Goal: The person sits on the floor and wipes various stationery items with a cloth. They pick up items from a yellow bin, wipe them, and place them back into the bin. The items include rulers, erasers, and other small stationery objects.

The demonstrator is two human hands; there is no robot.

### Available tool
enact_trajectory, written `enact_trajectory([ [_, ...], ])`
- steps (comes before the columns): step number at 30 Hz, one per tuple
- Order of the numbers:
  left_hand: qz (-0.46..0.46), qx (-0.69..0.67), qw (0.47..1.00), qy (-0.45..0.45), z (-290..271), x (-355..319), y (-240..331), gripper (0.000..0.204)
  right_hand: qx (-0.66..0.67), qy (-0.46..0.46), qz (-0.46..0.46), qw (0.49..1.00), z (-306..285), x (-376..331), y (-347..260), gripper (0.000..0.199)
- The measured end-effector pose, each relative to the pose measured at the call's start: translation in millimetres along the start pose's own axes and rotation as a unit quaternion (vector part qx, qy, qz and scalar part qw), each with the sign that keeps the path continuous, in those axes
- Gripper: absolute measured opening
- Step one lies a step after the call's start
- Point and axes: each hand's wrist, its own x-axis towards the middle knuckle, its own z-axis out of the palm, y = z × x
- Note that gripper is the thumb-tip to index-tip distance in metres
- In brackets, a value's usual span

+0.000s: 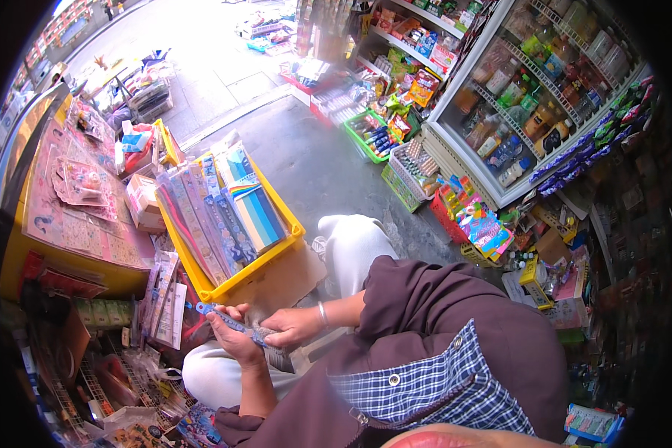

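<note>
My left hand [233, 340] is closed around a narrow blue patterned strip [228, 319] that looks like a ruler; it slants over my lap, with a rounded end past the fingers. At its lower end, the fingers of my right hand [295, 326] are bent and pressed against the strip and a crumpled greyish, clear-looking wrap [260, 328]. A bracelet circles the right wrist. Just beyond my hands stands a yellow plastic basket [265, 263], packed with long flat patterned packets [228, 205] in blue, pink and white.
A yellow display stand [119, 257] with pink packets is at the left. Wire racks [89, 392] and loose goods lie lower left. At the right are a glass-door drinks fridge [530, 97], a green basket [373, 134] and a red basket [448, 213] of snacks. Grey floor [291, 142] lies ahead.
</note>
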Motion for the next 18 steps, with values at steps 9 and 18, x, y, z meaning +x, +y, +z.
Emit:
enact_trajectory([
  [9, 0.016, 0.045, 0.994, -0.096, -1, -6, -20, 0.035, 0.066, 0.071, 0.04, 0.994, -1, 2, -1, 0.038],
  [18, 0.095, 0.249, 0.945, -0.187, -7, -9, -12, 0.041, 0.087, 0.183, 0.103, 0.974, -5, 12, -3, 0.024],
])
